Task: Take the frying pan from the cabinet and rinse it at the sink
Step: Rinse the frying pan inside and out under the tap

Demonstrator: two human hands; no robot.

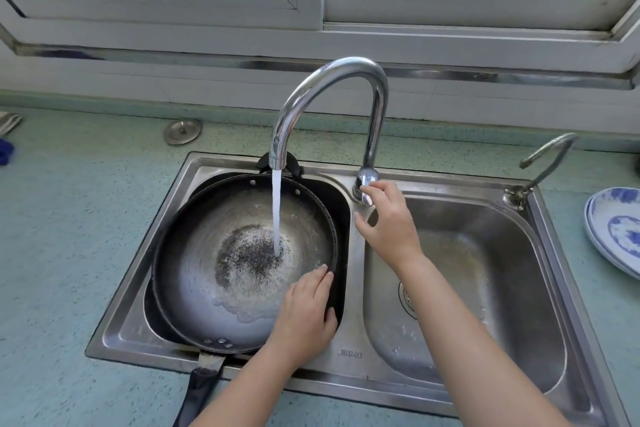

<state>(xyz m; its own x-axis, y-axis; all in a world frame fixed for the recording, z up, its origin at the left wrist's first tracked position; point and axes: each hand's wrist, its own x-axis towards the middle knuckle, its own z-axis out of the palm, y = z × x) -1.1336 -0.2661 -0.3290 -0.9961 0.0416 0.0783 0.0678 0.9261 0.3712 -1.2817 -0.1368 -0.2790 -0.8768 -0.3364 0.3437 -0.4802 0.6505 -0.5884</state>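
A dark, worn frying pan (pixel 221 253) lies in the left basin of the steel double sink (pixel 349 350), its black handle (pixel 199 392) sticking out over the front edge. Water runs from the curved chrome tap (pixel 332 87) into the pan's middle and pools there. My left hand (pixel 306 312) grips the pan's right rim, fingers inside and thumb outside. My right hand (pixel 388 222) reaches over the divider, with its fingertips on the tap lever (pixel 365 184).
The right basin (pixel 478 274) holds only a drain and water drops. A small second tap (pixel 543 163) stands at the sink's back right corner. Blue-and-white plates (pixel 616 229) are stacked on the green counter at right. A metal plug cover (pixel 182 132) lies behind the sink, below the window.
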